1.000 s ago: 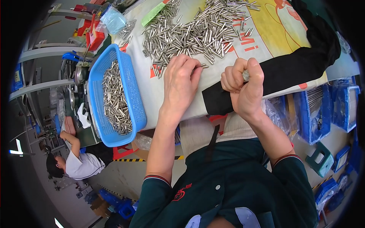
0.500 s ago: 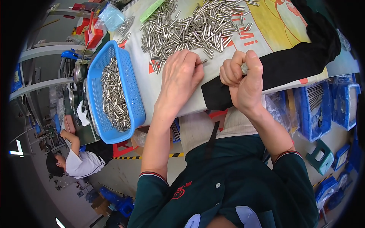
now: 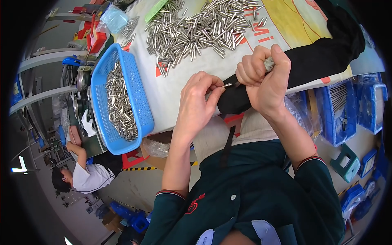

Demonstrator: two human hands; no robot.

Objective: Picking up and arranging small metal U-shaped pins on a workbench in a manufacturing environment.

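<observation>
My left hand (image 3: 200,96) pinches a small metal pin (image 3: 227,85) between thumb and fingers, above the black cloth (image 3: 232,99). Facing it, my right hand (image 3: 265,77) is closed in a fist around a tool with a pale, wrapped-looking end (image 3: 268,64) showing by the thumb. A short dark tip (image 3: 237,84) pokes out at the left side of that fist, close to the pin's end; the rest of the tool is hidden. Beyond my hands, a loose heap of similar metal pins (image 3: 200,30) covers part of the pale printed table cover (image 3: 175,87).
A blue plastic basket (image 3: 141,96) with many pins stands on the left. Near the heap lie a green strip (image 3: 156,11) and a blue plastic bag (image 3: 115,19). Blue bins (image 3: 337,114) and a green stool (image 3: 345,163) are at right. Another person (image 3: 87,175) works at far left.
My left hand has come from the heap's edge toward me and right, bringing a pin near the tool tip. My right fist has shifted slightly right.
</observation>
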